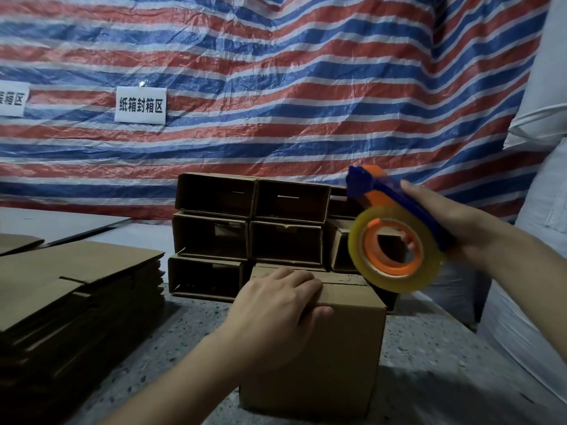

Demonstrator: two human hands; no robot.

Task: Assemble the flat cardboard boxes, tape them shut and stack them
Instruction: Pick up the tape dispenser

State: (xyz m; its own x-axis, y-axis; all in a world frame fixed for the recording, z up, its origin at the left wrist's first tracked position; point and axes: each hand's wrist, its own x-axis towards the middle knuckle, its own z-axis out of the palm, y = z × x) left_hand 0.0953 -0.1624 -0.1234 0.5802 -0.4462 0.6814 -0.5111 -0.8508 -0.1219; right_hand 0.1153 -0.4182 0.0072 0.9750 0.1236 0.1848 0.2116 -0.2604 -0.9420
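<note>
An assembled cardboard box [334, 348] stands on the speckled floor [435, 363] in front of me, its top flaps folded down. My left hand [276, 308] lies on the top near edge of the box, fingers over the flaps and thumb against the front face. My right hand [454, 228] grips a blue and orange tape dispenser [395, 231] with a roll of clear tape, held in the air just above the box's far right corner. Behind the box stands a stack of assembled boxes [251, 228] on their sides, open ends facing me.
A thick pile of flat cardboard blanks [70, 289] lies at the left. A red, white and blue striped tarp [306, 87] with two white paper signs hangs behind. White sacks [537, 179] rise at the right edge.
</note>
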